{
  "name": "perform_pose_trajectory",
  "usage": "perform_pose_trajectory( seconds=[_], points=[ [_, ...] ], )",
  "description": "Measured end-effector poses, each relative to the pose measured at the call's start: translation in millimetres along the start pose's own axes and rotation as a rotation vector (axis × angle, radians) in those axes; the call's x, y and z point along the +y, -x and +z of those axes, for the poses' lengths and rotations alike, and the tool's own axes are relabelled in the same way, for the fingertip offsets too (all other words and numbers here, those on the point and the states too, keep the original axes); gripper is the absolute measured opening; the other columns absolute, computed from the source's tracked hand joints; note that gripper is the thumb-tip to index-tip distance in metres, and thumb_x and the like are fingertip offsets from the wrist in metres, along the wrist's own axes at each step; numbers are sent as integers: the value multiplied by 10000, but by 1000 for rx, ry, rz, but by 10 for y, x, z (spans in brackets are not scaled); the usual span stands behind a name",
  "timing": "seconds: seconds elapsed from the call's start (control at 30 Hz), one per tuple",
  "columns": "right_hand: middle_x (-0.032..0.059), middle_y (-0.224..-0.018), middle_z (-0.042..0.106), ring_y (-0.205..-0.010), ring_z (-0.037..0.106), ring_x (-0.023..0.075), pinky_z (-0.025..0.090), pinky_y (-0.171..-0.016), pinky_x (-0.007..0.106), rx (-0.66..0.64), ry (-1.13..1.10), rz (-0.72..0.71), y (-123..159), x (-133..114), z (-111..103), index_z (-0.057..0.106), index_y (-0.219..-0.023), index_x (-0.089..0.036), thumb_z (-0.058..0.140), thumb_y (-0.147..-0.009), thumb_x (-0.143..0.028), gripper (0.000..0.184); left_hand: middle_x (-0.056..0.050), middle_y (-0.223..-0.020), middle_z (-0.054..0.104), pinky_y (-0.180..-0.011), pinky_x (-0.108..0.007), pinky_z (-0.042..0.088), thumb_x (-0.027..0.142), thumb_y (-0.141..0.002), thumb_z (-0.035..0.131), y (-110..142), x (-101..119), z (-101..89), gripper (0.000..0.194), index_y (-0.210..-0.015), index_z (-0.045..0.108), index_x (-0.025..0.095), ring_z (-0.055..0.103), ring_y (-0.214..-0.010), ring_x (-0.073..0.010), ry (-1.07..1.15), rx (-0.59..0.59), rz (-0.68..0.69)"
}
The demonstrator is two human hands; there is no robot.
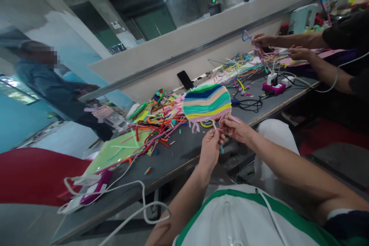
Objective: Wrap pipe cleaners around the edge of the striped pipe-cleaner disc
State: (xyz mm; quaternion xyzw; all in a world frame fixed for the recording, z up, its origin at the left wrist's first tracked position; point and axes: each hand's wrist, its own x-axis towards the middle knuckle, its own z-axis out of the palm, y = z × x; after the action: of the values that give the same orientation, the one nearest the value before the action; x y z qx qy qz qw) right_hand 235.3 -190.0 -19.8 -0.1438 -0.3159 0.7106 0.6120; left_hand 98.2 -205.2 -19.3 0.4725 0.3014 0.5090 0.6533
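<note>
A rounded, striped pipe-cleaner piece (206, 102) is held up over the table's front edge, with chevron bands of green, blue, peach, teal, yellow and pink. Loose pink ends hang from its lower side. My left hand (211, 147) is closed, pinching one of those pink ends below the piece. Close beside it, my right hand (238, 128) is closed at the lower right edge, with a pink end showing past its fingers. A small teal tip (221, 148) sticks out under the left fingers; what it belongs to is hidden.
Heaped colourful pipe cleaners (150, 123) and a green sheet (115, 150) cover the dark table (184, 150). A phone (185, 80) leans at the back. Cables run from purple power strips (273, 87). A co-worker's hands (263, 40) work at right; another person (57, 80) stands left.
</note>
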Motion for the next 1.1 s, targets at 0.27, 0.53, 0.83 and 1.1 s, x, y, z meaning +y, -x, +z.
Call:
perform_pose_trajectory(
  seconds=[0.27, 0.53, 0.83, 1.1],
  points=[
    [20, -904, 676, -802, 637, 137, 532, -690, 245, -26, -1, -53, -20, 80, -24, 654, -869, -212, 725, -730, -308, 183, -14, -688, 575, -533, -187, 367, 367, -811, 617, 5, 83, 20, 205, -865, 634, 171, 465, -569, -71, 11, -87, 53],
    [74, -1018, 673, -585, 578, 122, 524, -481, 273, -247, 74, -60, 1, 79, 70, 608, -1030, -193, 633, -794, -394, 311, -7, -736, 576, -513, -172, 359, 406, -796, 623, -3, 104, 78, 248, -872, 599, 171, 486, -597, -70, 33, -48, 76],
    [72, -1054, 650, -822, 631, 190, 540, -508, 276, -258, 92, -30, -10, 82, 5, 588, -1046, -224, 668, -759, -453, 376, -4, -700, 544, -523, -187, 357, 375, -857, 549, 24, 115, 84, 227, -796, 578, 159, 459, -588, -75, -28, -82, 129],
    [75, -1049, 658, -809, 624, 167, 543, -544, 264, -265, 37, 15, 23, 48, -1, 614, -1029, -209, 692, -746, -437, 372, -8, -673, 540, -524, -195, 351, 406, -853, 544, 22, 98, 49, 261, -806, 595, 154, 455, -575, -80, -83, -128, 107]
  ],
)
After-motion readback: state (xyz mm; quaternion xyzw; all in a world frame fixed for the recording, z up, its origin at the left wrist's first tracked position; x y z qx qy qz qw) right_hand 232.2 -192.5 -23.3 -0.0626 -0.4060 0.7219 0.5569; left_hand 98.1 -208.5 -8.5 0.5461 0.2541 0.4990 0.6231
